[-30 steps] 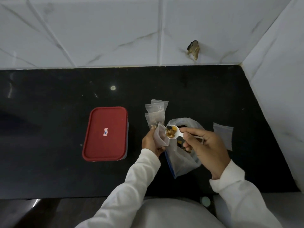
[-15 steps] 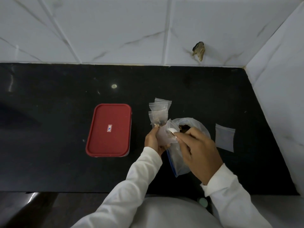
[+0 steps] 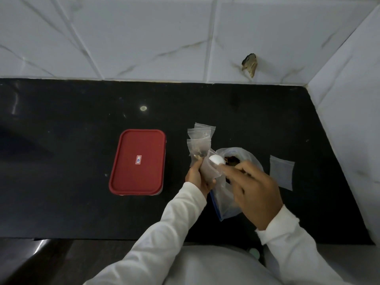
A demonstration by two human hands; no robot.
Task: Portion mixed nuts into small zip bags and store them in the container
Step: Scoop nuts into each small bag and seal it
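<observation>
My left hand (image 3: 197, 177) grips a small clear zip bag (image 3: 208, 170) by its side, mouth up. My right hand (image 3: 254, 189) holds a white spoon (image 3: 216, 160), turned bowl-down over that bag's mouth. Behind my hands stands the large open bag of mixed nuts (image 3: 234, 159), partly hidden by my right hand. Several small zip bags with nuts inside (image 3: 200, 140) lie overlapped just beyond my left hand. An empty small zip bag (image 3: 281, 171) lies flat to the right. The container with its red lid (image 3: 138, 162) on sits to the left.
The black counter (image 3: 61, 161) ends at a white tiled wall behind and another on the right. A chipped hole (image 3: 249, 65) shows in the back wall. The counter's front edge runs just below my sleeves.
The spoon held nuts face up a second ago; it has since tipped over into the small bag's mouth. My right hand rolled leftward. The left hand kept its hold.
</observation>
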